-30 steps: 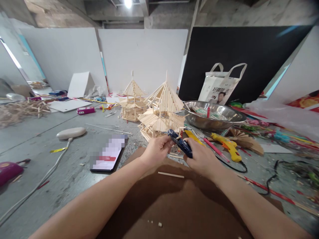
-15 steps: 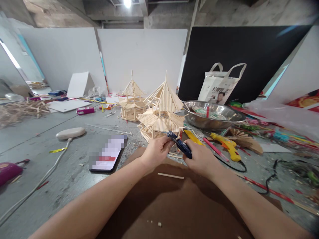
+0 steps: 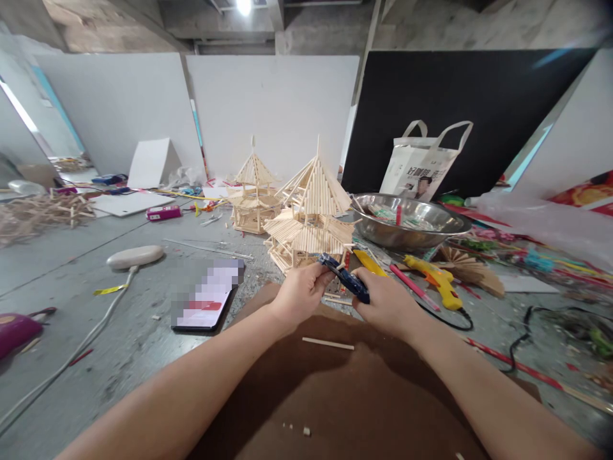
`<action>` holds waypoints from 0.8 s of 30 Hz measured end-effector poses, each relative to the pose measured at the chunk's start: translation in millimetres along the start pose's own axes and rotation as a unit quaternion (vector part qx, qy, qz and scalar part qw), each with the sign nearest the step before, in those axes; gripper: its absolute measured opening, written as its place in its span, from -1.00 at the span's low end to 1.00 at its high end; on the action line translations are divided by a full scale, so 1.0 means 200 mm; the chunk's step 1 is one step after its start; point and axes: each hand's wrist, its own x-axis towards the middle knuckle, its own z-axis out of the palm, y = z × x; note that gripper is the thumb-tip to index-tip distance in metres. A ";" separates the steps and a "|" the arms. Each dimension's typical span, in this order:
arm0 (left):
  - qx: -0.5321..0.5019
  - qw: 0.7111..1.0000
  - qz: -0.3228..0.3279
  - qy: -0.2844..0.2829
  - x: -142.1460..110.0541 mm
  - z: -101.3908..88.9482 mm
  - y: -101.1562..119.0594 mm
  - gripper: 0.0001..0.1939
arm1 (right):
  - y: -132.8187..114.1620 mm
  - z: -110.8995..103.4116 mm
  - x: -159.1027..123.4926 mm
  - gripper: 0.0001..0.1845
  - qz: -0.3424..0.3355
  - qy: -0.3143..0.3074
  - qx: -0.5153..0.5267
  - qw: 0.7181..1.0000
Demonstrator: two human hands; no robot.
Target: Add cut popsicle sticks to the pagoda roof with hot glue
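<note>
R hand (image 3: 389, 300) grips blue pliers (image 3: 353, 283), L hand (image 3: 299, 291) pinches prob. a wooden stick (image 3: 341, 266); best held sq. to tool

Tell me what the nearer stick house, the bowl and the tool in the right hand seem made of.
Stick house: likely bare wood, pale and matt, built of thin sticks.
Bowl: probably steel, polished, judging by its silvery glints.
Tool in the right hand: dark blue with pale marks; painted metal or plastic, I can't tell.
</note>
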 end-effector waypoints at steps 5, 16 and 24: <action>-0.051 0.998 -0.006 -0.019 0.01 0.00 0.00 -0.77 | 0.00 0.00 0.00 -0.57 -0.010 0.007 0.039 0.999; -0.318 0.933 -0.115 -0.121 0.02 0.00 0.00 -0.70 | 0.02 -0.04 -0.01 -0.50 -0.060 -0.008 0.101 0.993; -0.409 0.890 -0.128 -0.155 0.03 -0.01 -0.01 -0.69 | 0.01 -0.04 -0.01 -0.50 -0.083 0.008 0.131 0.988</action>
